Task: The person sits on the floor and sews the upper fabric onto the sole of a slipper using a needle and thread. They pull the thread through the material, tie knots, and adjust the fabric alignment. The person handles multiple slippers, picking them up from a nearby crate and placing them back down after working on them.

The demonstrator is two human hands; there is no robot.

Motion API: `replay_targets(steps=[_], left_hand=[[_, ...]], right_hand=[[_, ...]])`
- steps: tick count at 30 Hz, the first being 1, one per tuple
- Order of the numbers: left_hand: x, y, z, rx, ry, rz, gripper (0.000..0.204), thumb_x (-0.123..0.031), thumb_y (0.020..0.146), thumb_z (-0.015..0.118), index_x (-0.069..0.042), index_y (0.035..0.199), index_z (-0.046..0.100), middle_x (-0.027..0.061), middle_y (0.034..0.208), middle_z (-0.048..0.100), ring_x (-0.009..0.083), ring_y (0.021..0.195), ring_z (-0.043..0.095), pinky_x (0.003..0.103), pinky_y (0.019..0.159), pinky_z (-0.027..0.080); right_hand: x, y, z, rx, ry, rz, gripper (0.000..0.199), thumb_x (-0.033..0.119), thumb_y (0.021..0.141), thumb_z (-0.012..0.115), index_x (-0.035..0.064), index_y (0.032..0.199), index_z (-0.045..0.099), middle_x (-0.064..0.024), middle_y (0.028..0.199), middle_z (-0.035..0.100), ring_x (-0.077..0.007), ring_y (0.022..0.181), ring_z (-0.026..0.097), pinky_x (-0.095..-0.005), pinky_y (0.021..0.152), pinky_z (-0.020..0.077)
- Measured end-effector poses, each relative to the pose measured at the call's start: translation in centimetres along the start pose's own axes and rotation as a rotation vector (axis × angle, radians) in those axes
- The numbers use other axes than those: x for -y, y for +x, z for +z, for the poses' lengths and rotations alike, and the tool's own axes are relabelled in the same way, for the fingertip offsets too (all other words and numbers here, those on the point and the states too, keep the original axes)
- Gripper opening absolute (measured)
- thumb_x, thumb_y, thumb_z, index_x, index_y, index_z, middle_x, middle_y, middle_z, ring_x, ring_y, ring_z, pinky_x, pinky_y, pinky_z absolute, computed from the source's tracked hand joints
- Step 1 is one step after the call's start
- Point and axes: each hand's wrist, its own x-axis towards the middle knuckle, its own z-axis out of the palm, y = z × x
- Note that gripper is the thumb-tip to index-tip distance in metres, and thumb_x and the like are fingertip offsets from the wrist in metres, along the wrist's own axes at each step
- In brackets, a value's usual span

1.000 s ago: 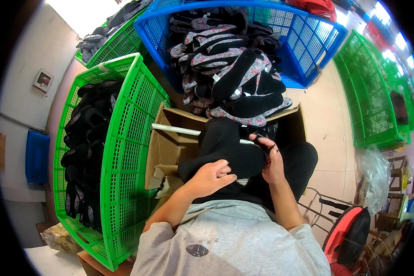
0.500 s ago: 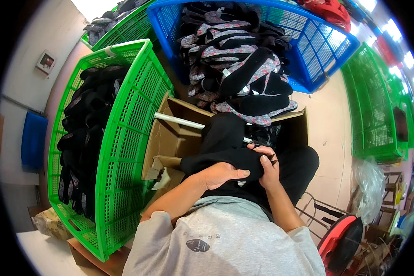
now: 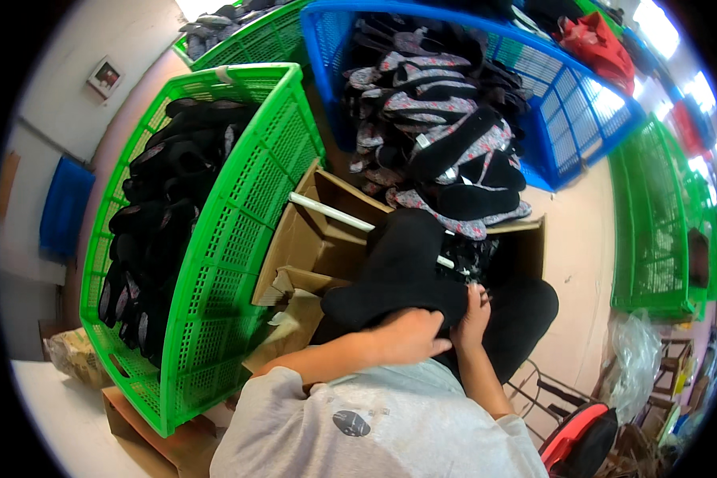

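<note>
A black slipper (image 3: 390, 299), dark side up, lies across my lap, against black trousers that make its outline hard to follow. At its right end my right hand (image 3: 471, 317) is closed, with the fingers pinched at the edge. A small dark bit shows by those fingertips, too small to name. My left hand (image 3: 410, 334) is at the slipper's near edge, its fingers bent and the thumb apart. Motion smears it, so its hold is unclear. Just beyond my knees, flowered slippers (image 3: 462, 143) with black soles are heaped in and over a blue crate (image 3: 554, 151).
A green crate (image 3: 239, 215) of black slippers stands at my left. An opened cardboard box (image 3: 315, 239) with a white rod (image 3: 331, 212) across it sits by my knees. More green crates (image 3: 653, 223), a clear plastic bag (image 3: 636, 354) and a red-and-black seat (image 3: 581, 438) are at right.
My left hand has drawn back toward my body, off the top of the slipper. My right hand has moved slightly nearer to me. The whole view has shifted a little.
</note>
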Motion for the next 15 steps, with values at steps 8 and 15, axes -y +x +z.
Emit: replay_targets(steps=[8, 15], left_hand=[[0.2, -3.6, -9.3, -0.925, 0.157, 0.341, 0.031, -0.011, 0.087, 0.07, 0.0, 0.115, 0.062, 0.0162, 0.098, 0.069, 0.0343, 0.087, 0.068, 0.04, 0.08, 0.055], [5.7, -3.9, -2.5, -0.169, -0.664, -0.214, 0.052, -0.043, 0.099, 0.055, -0.006, 0.136, 0.053, 0.0149, 0.116, 0.066, 0.0258, 0.103, 0.065, 0.038, 0.074, 0.056]], right_hand=[[3.5, 1.8, -0.9, 0.004, -0.023, -0.15, 0.018, 0.026, 0.093, 0.065, 0.0103, 0.086, 0.057, -0.0017, 0.083, 0.062, -0.015, 0.076, 0.065, -0.0306, 0.07, 0.0552], [6.6, 2.2, -3.8, 0.146, -0.146, -0.268, 0.026, 0.033, 0.096, 0.062, 0.0101, 0.086, 0.054, -0.0009, 0.08, 0.056, -0.0122, 0.075, 0.059, -0.0272, 0.07, 0.0523]])
